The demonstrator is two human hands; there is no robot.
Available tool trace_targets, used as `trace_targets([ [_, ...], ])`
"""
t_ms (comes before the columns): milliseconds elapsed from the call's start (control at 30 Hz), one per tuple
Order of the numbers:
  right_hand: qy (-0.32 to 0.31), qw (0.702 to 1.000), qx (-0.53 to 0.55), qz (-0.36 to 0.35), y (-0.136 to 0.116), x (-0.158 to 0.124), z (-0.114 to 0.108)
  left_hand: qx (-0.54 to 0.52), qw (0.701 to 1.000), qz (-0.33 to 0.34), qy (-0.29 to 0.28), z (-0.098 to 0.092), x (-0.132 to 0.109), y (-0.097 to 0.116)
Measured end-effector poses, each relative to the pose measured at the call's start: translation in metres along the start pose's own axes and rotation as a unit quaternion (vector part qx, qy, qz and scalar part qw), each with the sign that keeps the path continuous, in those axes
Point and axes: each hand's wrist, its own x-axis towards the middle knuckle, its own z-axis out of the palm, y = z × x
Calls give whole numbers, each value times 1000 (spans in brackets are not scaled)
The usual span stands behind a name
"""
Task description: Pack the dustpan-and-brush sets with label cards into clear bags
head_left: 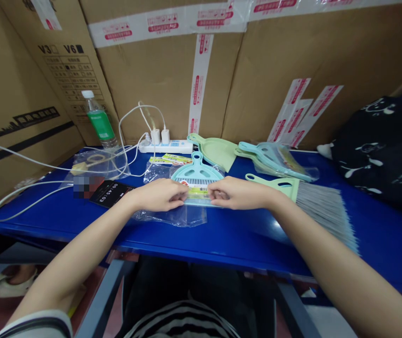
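A light-blue dustpan (196,169) with a small brush of grey bristles lies on the blue table in front of me, its handle pointing away. A yellow-and-white label card (198,188) lies across its near part. My left hand (163,194) has its fingers curled on the card's left end. At the right end, my right hand (238,192) is closed the same way, thumb and fingers together. The fingers hide the card's ends. A clear plastic bag (186,218) spreads under and in front of my left hand.
Behind are a green dustpan (218,149) and bagged blue dustpan (278,157). A green-handled brush (322,206) lies right. A power strip (167,146), bottle (100,123), white cables and phone (111,192) are left. Cardboard (158,75) walls the back; a black bag (380,145) stands far right.
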Motion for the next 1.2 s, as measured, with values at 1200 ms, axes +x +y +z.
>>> trace_targets([
  [1200, -5, 1000, -13, 12, 1, 2, 2, 28, 1000, -13, -5, 0, 0, 5],
])
